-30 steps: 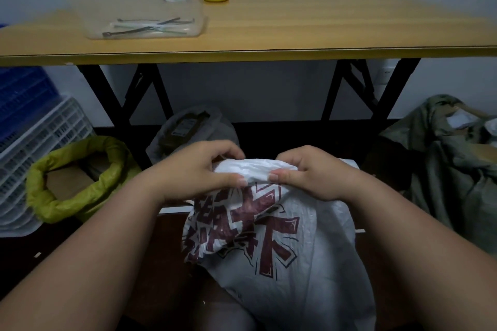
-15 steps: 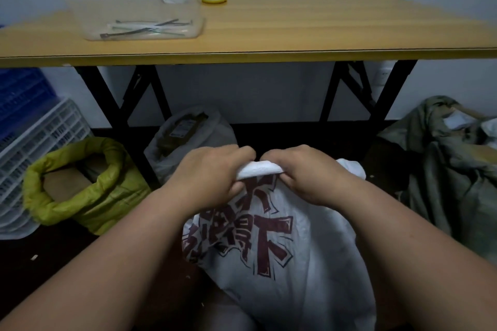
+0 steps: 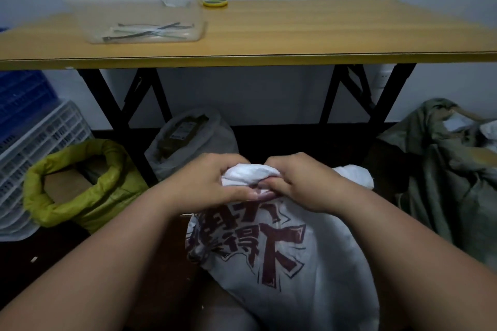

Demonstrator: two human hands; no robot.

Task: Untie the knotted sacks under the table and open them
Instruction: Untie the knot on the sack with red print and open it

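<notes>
A: While both hands bunched the top, where was the white sack (image 3: 282, 263)?
B: On the floor just in front of the table (image 3: 295, 32), printed side up, leaning toward the person. Left hand (image 3: 207, 185) and right hand (image 3: 301, 183) were each clenched on the gathered neck, thumbs nearly touching.
A: Any change vs a sec before?
B: Yes. The fabric between the hands was flatter then; it got rolled into a tight wad and the hands closed in. Prob. working the knot loose, but I couldn't tell if it had given yet.
A: Other sacks?
B: Green-grey sack (image 3: 443, 169) at right and yellow sack (image 3: 80, 191) at left looked open already; grey sack (image 3: 193, 137) under the table also gaped.
A: Room, tabletop?
B: Pale wall, dim floor, crates (image 3: 35, 137) at left. Clear tub (image 3: 142, 19) w/ cable ties (image 3: 145, 33), tape roll (image 3: 215, 3) behind.
</notes>
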